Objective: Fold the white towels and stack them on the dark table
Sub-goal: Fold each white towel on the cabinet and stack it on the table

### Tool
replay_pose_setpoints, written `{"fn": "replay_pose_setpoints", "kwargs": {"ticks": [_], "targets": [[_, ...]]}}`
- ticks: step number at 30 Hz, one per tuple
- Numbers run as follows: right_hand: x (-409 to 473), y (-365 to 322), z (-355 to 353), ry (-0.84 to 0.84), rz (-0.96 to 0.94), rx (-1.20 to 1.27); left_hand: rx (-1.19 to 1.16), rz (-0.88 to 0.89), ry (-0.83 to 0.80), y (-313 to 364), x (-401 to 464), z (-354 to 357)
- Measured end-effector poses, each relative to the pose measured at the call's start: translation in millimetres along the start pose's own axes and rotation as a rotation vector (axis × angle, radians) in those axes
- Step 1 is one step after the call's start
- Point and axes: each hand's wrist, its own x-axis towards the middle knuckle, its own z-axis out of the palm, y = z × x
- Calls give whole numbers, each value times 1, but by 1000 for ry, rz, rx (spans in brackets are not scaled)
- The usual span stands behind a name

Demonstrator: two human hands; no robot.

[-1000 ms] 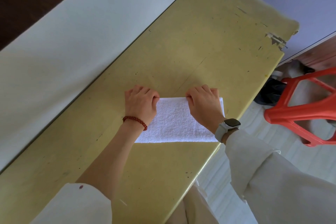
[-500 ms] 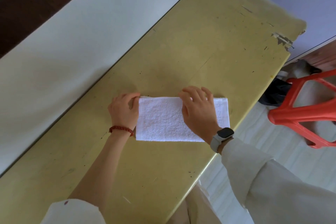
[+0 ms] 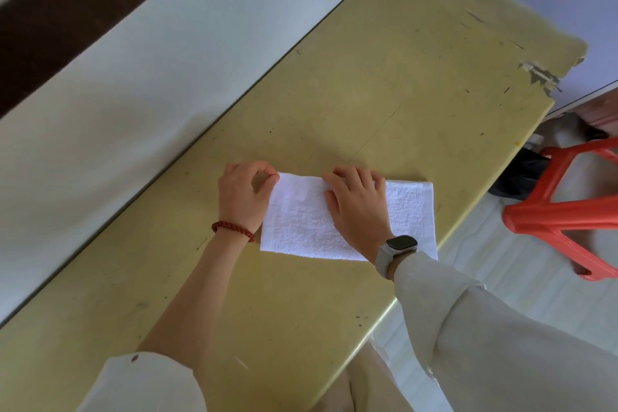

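One white towel [image 3: 301, 224], folded into a long strip, lies flat on the yellow-green table [image 3: 384, 84] near its right edge. My left hand [image 3: 242, 197], with a red bead bracelet at the wrist, pinches the towel's far left corner between thumb and fingertips. My right hand [image 3: 359, 207], with a grey watch on the wrist, lies flat across the middle of the towel with fingers spread, pressing it down. The towel's right end shows beyond that hand. No dark table or stack of towels is in view.
A white wall [image 3: 150, 60] runs along the table's left edge. A red plastic stool [image 3: 565, 211] stands on the pale floor to the right, close to the table's edge. The table's far right corner is chipped [image 3: 541, 75].
My left hand slid off the towel's top to its left end and now pinches the corner. My right hand shifted toward the towel's middle and flattened.
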Motion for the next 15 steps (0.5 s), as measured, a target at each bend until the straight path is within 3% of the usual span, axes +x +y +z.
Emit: {"fn": "replay_pose_setpoints", "kwargs": {"ticks": [11, 15], "targets": [[2, 3, -8, -33, 53, 57, 81, -26, -9, 2, 9, 3], [-5, 26, -19, 4, 187, 23, 217, -7, -11, 0, 11, 6]]}}
